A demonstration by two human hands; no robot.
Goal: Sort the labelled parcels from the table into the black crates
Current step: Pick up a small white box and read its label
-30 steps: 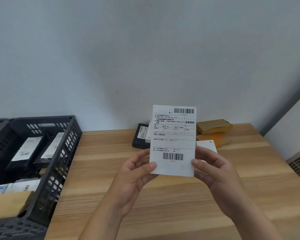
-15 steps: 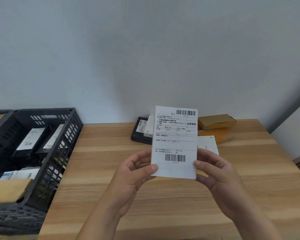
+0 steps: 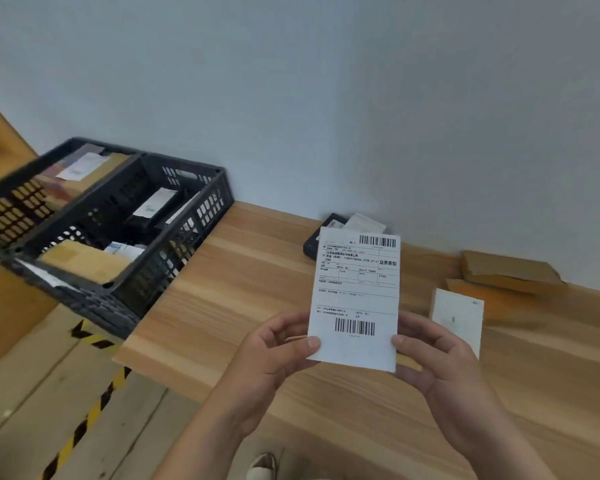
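I hold a flat parcel with a white shipping label (image 3: 355, 296) upright above the wooden table (image 3: 243, 278). My left hand (image 3: 274, 355) pinches its lower left corner and my right hand (image 3: 433, 362) pinches its lower right corner. A black crate (image 3: 201, 216) stands at the table's left end with several labelled parcels inside. A second black crate (image 3: 11, 202) with brown parcels stands beside it, further left. On the table lie a black parcel (image 3: 314, 240) by the wall, two brown cardboard parcels (image 3: 506, 271) at the right and a white parcel (image 3: 459, 315) near my right hand.
A pale wall runs along the table's far edge. Black and yellow hazard tape (image 3: 84, 420) crosses the floor at the lower left. A shoe (image 3: 262, 467) shows below the table's front edge.
The view has swung left and tilted, bringing both crates and the floor into sight. Both hands still grip the labelled parcel the same way.
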